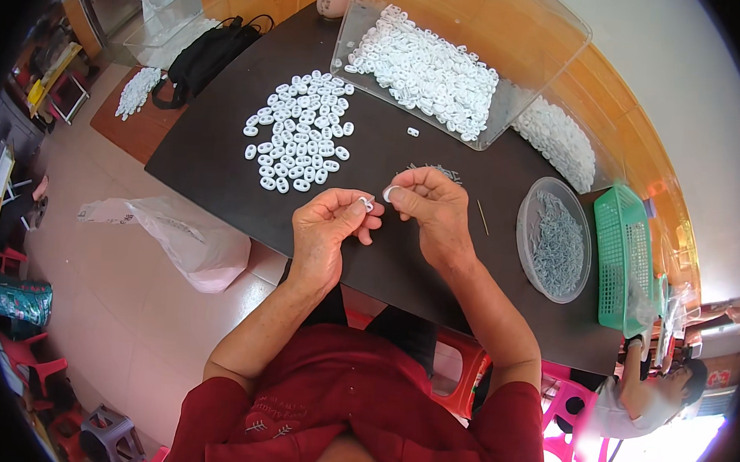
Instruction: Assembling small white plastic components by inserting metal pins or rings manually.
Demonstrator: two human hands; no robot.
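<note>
Pinching small white plastic pieces (366,203), left hand (326,229) and right hand (432,205) meet beside clear box (556,40).

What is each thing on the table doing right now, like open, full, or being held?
Left hand: pinching a small white plastic clip.
Right hand: pinching another white piece.
Clear plastic box: tipped on its side, open, white clips spilling inside.
Loose pile of white clips: spread flat on the dark table.
Round clear lid: holding grey metal pieces.
Green plastic basket: upright.

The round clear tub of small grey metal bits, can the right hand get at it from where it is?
Probably yes: the tub sits open-topped on the dark table, with only bare tabletop between it and the right hand.
</note>
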